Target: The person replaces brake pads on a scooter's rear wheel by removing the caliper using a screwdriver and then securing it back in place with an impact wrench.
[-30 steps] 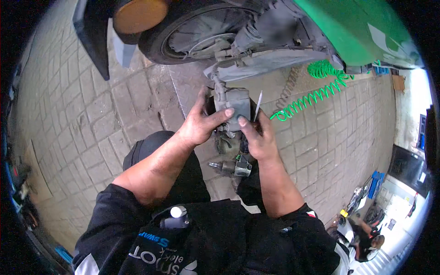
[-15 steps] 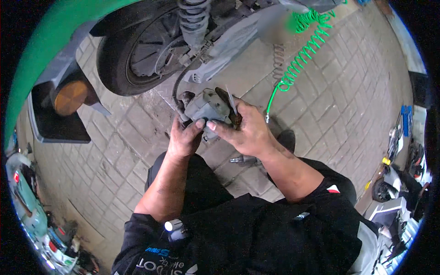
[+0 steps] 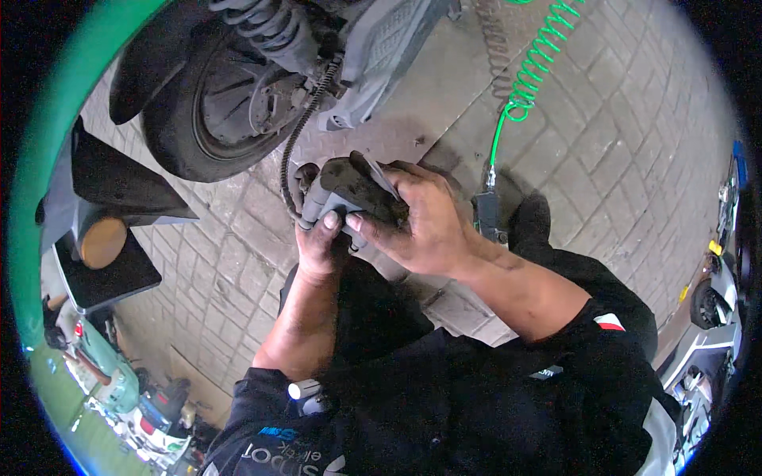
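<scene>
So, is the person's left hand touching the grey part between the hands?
Touching. The head view shows it: the left hand has its thumb laid against the near side of the grey part, no gap visible.

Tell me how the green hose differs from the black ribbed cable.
Colour: the green hose is bright green, the black ribbed cable dark.
Shape: the green hose winds in open spiral loops; the black ribbed cable runs in one gentle curve.
Lower end: the green hose meets a metal fitting, while the black ribbed cable reaches the grey part in the left hand and right hand.
Both are long and slender.
</scene>
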Demonstrator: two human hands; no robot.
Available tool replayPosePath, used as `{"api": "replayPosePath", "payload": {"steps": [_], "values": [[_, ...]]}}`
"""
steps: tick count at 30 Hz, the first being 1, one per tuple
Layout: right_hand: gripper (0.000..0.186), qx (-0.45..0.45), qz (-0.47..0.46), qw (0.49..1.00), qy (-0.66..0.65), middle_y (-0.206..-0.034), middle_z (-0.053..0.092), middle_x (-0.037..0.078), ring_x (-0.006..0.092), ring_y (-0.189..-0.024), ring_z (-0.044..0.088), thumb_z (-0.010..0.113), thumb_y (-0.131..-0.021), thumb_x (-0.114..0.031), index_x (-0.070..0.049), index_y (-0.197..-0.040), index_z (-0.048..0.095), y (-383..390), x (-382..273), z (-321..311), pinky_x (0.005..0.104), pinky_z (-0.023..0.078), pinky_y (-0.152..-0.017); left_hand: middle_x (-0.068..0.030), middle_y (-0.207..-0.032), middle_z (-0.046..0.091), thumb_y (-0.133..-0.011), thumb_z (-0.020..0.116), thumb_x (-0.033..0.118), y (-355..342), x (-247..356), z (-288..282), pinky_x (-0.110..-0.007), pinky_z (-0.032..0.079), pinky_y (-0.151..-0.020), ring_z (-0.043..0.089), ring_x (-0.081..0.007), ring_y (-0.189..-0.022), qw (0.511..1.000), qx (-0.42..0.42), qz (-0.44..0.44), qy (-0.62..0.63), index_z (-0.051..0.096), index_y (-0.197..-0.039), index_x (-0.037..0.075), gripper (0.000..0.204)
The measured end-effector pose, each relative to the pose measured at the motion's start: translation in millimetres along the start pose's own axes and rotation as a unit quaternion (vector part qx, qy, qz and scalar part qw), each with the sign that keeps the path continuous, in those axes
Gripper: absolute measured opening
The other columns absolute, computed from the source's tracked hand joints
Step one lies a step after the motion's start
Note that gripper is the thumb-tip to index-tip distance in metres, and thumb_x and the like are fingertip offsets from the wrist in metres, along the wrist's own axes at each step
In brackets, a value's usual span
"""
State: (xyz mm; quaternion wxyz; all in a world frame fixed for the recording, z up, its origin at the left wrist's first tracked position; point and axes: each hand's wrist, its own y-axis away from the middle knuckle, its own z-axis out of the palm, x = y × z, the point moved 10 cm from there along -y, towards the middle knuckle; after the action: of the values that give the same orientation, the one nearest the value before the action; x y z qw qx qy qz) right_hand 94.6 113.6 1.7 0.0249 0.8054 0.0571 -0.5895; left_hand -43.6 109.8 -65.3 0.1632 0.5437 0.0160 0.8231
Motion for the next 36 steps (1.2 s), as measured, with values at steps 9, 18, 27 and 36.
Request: {"api": "replayPosePath", "payload": {"steps": [9, 18, 27, 36], "values": [[0.042, 0.023, 0.028, 0.998, -0.054, -0.086, 0.063, 0.021, 0.0374, -0.082, 0.062, 0.069, -0.076, -0.027, -0.001, -0.108, 0.062, 6.3, 13.8, 0.2, 0.0417, 0.049, -0.074, -0.0061, -0.108, 0.056, -0.084, 0.061, 0.037, -7.2, 9.0, 10.4, -0.032, 0.045, -0.087, 0.055, -0.0180, -0.098, 0.997, 0.009, 0.067, -0.047, 0.049, -0.116, 0.004, 0.048], [0.043, -0.042, 0.078, 0.986, -0.144, -0.092, 0.066, 0.019, 0.0314, -0.085, 0.066, 0.070, -0.080, -0.031, 0.000, -0.108, 0.061, 2.0, 45.5, 18.2, 0.0376, 0.050, -0.075, -0.0082, -0.118, 0.052, -0.082, 0.062, 0.025, 2.5, 7.1, -2.1, -0.036, 0.039, -0.099, 0.052, -0.0200, -0.109, 0.996, 0.050, 0.072, -0.010, 0.041, -0.123, 0.002, 0.052], [0.053, -0.048, 0.105, 0.936, -0.331, -0.100, 0.063, 0.007, 0.0139, -0.095, 0.056, 0.065, -0.085, -0.027, 0.000, -0.128, 0.049, 1.0, 60.4, 33.0, 0.0283, 0.045, -0.084, -0.0083, -0.114, 0.058, -0.083, 0.062, 0.013, 14.4, -1.8, -22.1, -0.035, 0.044, -0.092, 0.056, -0.0207, -0.104, 0.993, 0.110, -0.040, 0.011, 0.046, -0.126, 0.000, 0.048], [0.059, -0.238, 0.248, 0.905, 0.250, -0.114, 0.059, 0.026, 0.0414, -0.109, 0.056, 0.054, -0.087, -0.032, 0.000, -0.134, 0.039, 96.6, 251.6, 145.3, 0.0468, 0.043, -0.094, -0.0102, -0.116, 0.057, -0.080, 0.070, 0.013, 35.0, -1.0, -37.3, -0.038, 0.044, -0.093, 0.055, -0.0234, -0.107, 0.984, 0.094, -0.061, 0.137, 0.045, -0.126, -0.001, 0.055]]}}
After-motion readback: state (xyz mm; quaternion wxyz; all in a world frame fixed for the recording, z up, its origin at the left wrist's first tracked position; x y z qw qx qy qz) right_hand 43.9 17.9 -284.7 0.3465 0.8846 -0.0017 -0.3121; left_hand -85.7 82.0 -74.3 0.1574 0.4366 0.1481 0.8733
